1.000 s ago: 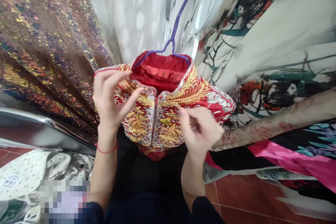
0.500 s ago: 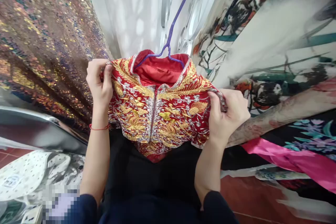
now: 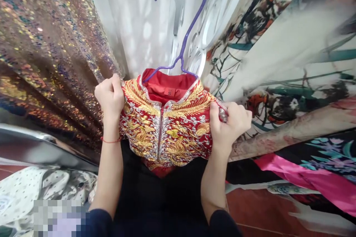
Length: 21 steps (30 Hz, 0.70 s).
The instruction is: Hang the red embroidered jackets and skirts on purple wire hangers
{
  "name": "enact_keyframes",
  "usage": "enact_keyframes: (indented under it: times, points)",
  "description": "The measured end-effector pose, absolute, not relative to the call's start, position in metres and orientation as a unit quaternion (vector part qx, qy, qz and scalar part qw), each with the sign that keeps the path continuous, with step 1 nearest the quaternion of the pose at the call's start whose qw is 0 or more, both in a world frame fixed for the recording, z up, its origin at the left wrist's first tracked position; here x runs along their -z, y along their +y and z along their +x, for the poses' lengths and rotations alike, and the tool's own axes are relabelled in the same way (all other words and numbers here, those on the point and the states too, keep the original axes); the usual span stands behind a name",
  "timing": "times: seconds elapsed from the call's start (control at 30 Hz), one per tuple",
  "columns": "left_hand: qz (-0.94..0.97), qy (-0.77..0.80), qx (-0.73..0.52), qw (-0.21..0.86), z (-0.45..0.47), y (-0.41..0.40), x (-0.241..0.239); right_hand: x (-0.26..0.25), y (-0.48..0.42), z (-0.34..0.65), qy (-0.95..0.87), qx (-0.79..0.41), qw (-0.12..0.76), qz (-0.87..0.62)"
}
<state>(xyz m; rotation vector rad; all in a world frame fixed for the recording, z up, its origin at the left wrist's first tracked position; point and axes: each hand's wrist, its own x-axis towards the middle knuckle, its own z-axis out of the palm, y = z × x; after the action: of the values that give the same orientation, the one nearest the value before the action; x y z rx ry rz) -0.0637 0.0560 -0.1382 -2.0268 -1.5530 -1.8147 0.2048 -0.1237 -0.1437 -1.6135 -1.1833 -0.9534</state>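
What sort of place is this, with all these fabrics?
Probably a clothing or costume shop: a red jacket with gold embroidery sits on a slim purple hanger, a size tag marked S inside its collar, between a brown sequinned garment and floral printed fabrics.

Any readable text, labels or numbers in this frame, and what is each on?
"S": small red tag inside the collar of the red embroidered jacket, which the left hand and right hand grip at the shoulders.
The pixelated patch, lower left: unreadable.
Nothing else legible.
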Motion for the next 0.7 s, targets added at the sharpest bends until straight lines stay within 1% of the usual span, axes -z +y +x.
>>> enact_keyframes:
  times: [0.2, 0.5, 0.7]
  points:
    - [-0.640, -0.506, 0.575, 0.059, -0.068, 0.038, 0.135, 0.146, -0.099, 0.222, -0.501, 0.402, 0.433, -0.633]
    - [-0.680, -0.435, 0.585, 0.082, -0.077, 0.025, 0.132, 0.149, -0.079, 0.215, -0.477, 0.394, 0.484, -0.619]
    - [-0.665, -0.434, 0.597, 0.111, -0.074, 0.024, 0.140, 0.149, -0.079, 0.221, -0.492, 0.390, 0.485, -0.608]
